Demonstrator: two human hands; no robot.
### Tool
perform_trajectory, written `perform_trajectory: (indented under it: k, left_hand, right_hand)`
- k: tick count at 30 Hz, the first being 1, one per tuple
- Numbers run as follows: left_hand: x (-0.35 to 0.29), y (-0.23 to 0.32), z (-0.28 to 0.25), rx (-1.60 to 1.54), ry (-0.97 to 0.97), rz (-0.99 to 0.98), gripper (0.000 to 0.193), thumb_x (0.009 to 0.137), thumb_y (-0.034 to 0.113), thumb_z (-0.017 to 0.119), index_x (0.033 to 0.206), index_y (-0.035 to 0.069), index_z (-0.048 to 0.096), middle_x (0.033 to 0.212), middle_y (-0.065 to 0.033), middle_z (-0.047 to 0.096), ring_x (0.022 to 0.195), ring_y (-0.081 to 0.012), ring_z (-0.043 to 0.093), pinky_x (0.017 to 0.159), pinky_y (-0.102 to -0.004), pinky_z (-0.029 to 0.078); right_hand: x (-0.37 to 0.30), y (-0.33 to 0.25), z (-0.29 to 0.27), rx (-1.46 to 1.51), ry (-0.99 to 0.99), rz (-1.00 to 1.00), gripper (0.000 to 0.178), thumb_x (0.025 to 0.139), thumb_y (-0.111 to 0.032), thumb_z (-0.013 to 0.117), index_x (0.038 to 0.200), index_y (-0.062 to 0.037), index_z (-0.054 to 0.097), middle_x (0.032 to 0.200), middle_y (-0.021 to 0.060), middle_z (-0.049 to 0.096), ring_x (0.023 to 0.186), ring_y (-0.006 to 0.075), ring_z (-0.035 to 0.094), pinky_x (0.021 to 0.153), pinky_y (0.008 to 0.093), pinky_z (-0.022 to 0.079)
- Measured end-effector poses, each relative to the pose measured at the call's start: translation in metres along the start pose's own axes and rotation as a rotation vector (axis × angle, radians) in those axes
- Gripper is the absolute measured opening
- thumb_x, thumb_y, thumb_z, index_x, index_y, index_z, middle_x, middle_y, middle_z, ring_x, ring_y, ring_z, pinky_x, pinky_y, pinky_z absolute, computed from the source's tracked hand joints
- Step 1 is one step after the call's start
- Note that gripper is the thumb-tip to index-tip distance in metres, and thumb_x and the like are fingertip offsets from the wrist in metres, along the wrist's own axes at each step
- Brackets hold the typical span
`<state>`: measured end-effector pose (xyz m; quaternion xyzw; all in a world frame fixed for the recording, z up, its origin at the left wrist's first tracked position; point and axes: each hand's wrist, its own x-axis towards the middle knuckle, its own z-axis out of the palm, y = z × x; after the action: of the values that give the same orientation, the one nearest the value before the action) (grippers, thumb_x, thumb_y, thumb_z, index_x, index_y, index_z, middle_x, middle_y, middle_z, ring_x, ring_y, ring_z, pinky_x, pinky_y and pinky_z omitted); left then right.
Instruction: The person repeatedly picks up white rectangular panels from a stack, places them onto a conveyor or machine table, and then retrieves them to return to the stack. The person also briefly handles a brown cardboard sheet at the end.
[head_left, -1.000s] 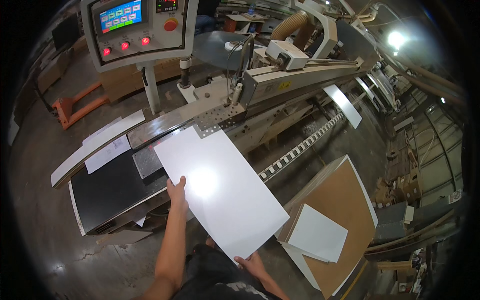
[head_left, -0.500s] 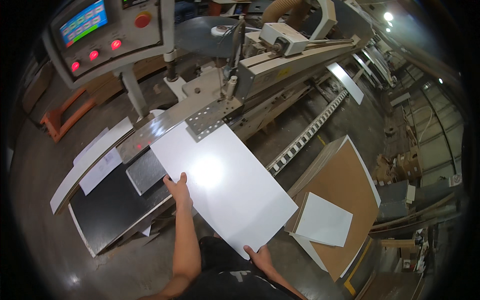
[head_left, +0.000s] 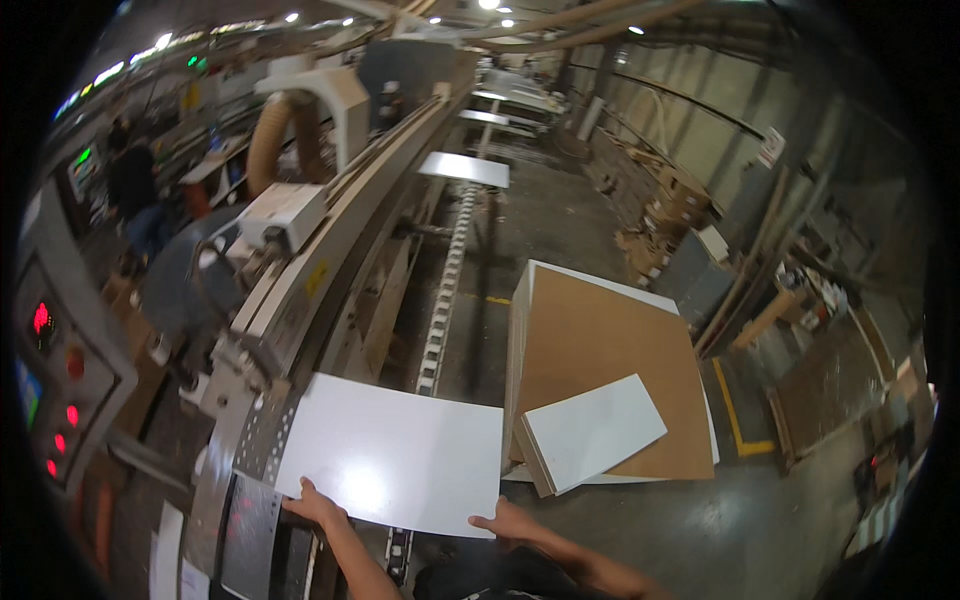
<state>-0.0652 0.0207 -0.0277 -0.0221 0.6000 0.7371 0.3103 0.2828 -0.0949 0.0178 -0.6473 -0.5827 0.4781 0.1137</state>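
A white rectangular panel (head_left: pixel 395 450) lies flat in front of me, its left edge against the perforated metal plate (head_left: pixel 262 440) of a long machine. At its near left corner my left hand (head_left: pixel 316 503) grips the edge, thumb on top and fingers hidden below. My right hand (head_left: pixel 505 520) is closed on the near right corner, thumb over the white surface. Light glares off the panel's middle. Below its left side sits a grey metal table piece (head_left: pixel 250 535).
The machine's long beam (head_left: pixel 335 215) runs away from me beside a roller chain track (head_left: pixel 447 290). More white panels (head_left: pixel 465 169) lie along it. At right stands a stack of brown-topped boards (head_left: pixel 610 340) carrying smaller white panels (head_left: pixel 597 430). A control box (head_left: pixel 70 370) is at left; a person (head_left: pixel 135 190) stands beyond.
My view has swung to the right, along the machine. The panel now lies more crosswise, with its edge still at the perforated plate. Both hands keep hold of it.
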Motion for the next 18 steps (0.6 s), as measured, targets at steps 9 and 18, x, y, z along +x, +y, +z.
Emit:
perform_trajectory:
  k: [9, 18]
  left_hand:
    - [0.048, -0.042, 0.069, 0.272, -0.08, 0.033, 0.055, 0.097, 0.009, 0.057, 0.14, -0.006, 0.025, 0.134, -0.0292, 0.046, 0.109, -0.0365, 0.06, 0.091, -0.0458, 0.055]
    - [-0.309, -0.121, 0.119, 0.516, -0.752, 0.762, 0.023, 0.095, 0.0, 0.053, 0.118, -0.002, 0.056, 0.113, -0.014, 0.061, 0.102, -0.0229, 0.058, 0.09, -0.0378, 0.047]
  right_hand:
    - [0.03, 0.045, -0.035, 0.398, -0.021, 0.018, 0.037, 0.095, -0.036, 0.068, 0.105, -0.0032, 0.056, 0.085, 0.0065, 0.067, 0.06, 0.0132, 0.06, 0.054, 0.0287, 0.048]
    - [-0.034, 0.248, -0.15, -0.289, 0.199, 0.116, 0.035, 0.091, -0.042, 0.061, 0.109, -0.0119, 0.063, 0.101, 0.0166, 0.071, 0.099, 0.0381, 0.067, 0.081, 0.0499, 0.051]
